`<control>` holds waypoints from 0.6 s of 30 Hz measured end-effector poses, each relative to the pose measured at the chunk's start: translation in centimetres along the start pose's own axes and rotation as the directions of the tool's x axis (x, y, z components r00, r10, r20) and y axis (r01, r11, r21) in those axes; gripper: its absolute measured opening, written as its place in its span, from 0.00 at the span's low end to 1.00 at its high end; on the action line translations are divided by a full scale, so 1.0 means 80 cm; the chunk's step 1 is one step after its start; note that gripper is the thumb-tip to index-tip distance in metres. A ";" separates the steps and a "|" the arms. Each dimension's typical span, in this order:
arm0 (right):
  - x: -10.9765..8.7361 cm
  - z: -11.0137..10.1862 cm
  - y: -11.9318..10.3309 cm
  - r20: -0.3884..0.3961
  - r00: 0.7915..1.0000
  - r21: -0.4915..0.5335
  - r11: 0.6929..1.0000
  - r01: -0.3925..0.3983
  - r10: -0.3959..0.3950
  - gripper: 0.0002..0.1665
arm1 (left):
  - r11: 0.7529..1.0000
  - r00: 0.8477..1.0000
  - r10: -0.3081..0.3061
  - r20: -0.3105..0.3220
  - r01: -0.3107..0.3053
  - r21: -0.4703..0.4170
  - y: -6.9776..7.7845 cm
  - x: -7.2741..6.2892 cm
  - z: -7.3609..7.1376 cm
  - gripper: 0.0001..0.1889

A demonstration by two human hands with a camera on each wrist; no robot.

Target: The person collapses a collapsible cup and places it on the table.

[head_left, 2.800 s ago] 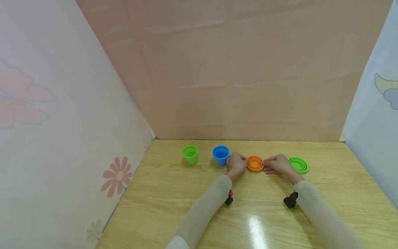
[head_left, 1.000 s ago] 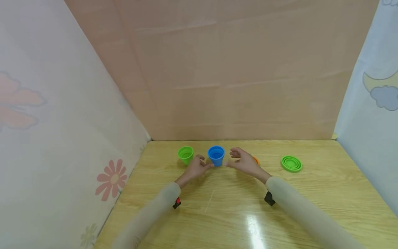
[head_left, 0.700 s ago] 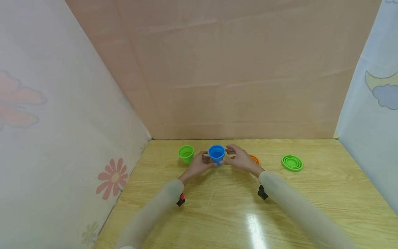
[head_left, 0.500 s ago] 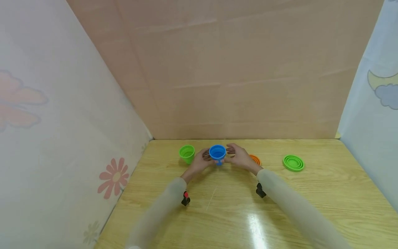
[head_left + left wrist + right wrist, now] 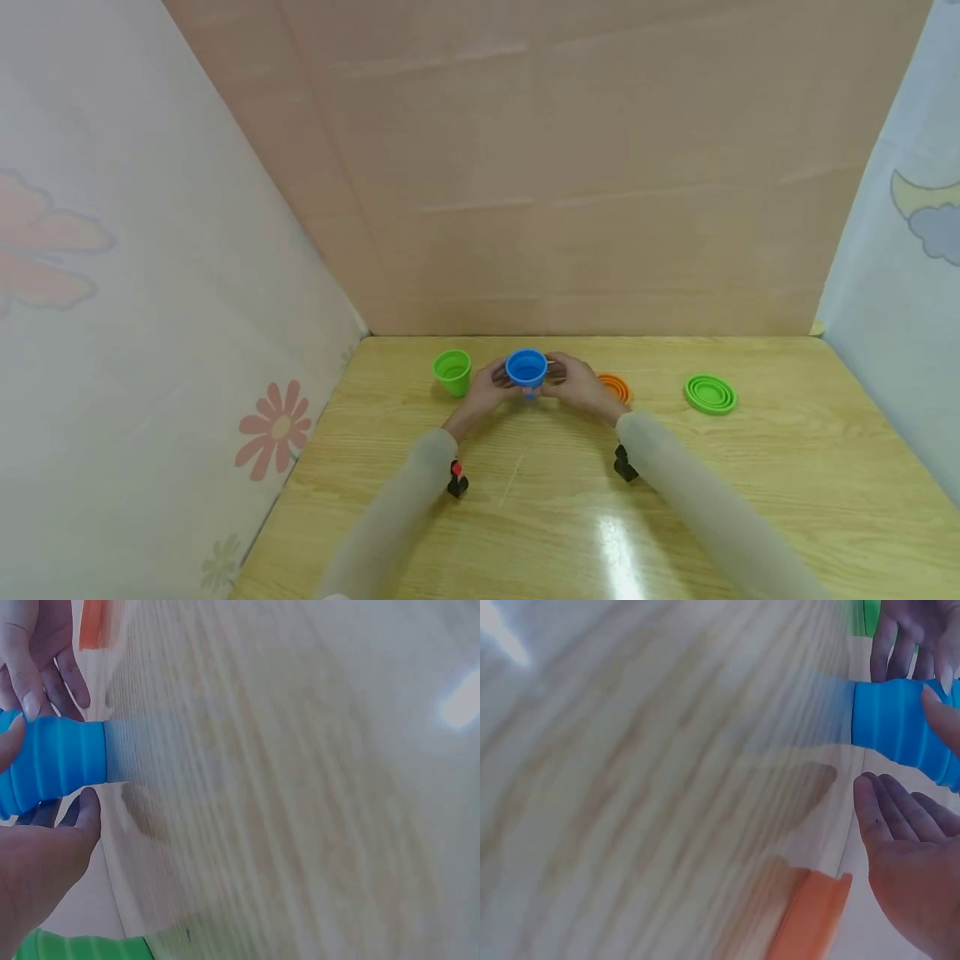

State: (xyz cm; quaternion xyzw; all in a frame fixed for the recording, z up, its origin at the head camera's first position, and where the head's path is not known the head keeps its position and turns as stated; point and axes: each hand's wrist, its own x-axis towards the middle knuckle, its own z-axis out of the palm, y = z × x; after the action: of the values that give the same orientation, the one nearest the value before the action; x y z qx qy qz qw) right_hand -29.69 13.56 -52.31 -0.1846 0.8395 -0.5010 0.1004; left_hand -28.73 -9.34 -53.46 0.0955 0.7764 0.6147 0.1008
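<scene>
A blue collapsible cup (image 5: 527, 368), extended with ridged walls, stands upright on the wooden table. My left hand (image 5: 486, 392) holds it from the left, thumb across the near side and fingers curving behind. From the right, my right hand (image 5: 581, 386) holds the same cup, its thumb also on the near wall. Both wrist views show the thumbs on the ridged blue cup (image 5: 64, 757) (image 5: 896, 716) and the fingers around its far side. Beside my left hand is an extended green cup (image 5: 453, 372). Behind my right wrist lies a flattened orange cup (image 5: 615, 387), partly hidden.
A flattened green cup (image 5: 710, 394) lies at the right of the table (image 5: 540, 517). A beige backdrop (image 5: 540, 183) rises along the table's back edge, with a patterned wall (image 5: 187, 275) on the left and another (image 5: 892, 275) on the right.
Both hands have left the flattened orange cup and moved left to the blue cup. They have closed in from either side until the thumbs rest on its front.
</scene>
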 end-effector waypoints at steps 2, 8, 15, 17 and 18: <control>-0.001 0.004 0.002 -0.008 1.000 0.006 1.000 0.020 -0.020 0.42 | 1.000 1.000 -0.004 0.000 0.004 0.001 -0.003 -0.001 0.001 0.36; 0.000 0.011 0.003 -0.031 0.998 -0.012 0.999 0.045 -0.045 0.38 | 1.000 1.000 -0.007 0.010 0.007 -0.017 -0.006 -0.005 0.002 0.36; -0.005 0.005 0.000 -0.025 0.997 -0.014 0.997 0.079 -0.080 0.33 | 1.000 0.999 0.003 0.032 -0.002 -0.022 0.003 -0.011 -0.002 0.33; -0.010 0.002 -0.001 -0.015 0.995 -0.006 0.996 0.093 -0.094 0.33 | 1.000 0.999 -0.002 0.048 0.003 -0.015 0.007 -0.014 -0.004 0.32; -0.013 0.001 -0.001 -0.011 0.995 0.000 0.995 0.103 -0.102 0.33 | 1.000 0.998 -0.004 0.057 0.004 -0.010 0.009 -0.015 -0.004 0.32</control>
State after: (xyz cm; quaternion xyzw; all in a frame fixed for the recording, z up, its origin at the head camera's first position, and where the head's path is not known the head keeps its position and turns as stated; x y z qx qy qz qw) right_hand -28.68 13.90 -52.27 -0.2246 0.8294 -0.5068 0.0700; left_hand -27.61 -9.84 -52.65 0.1109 0.7702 0.6156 0.1246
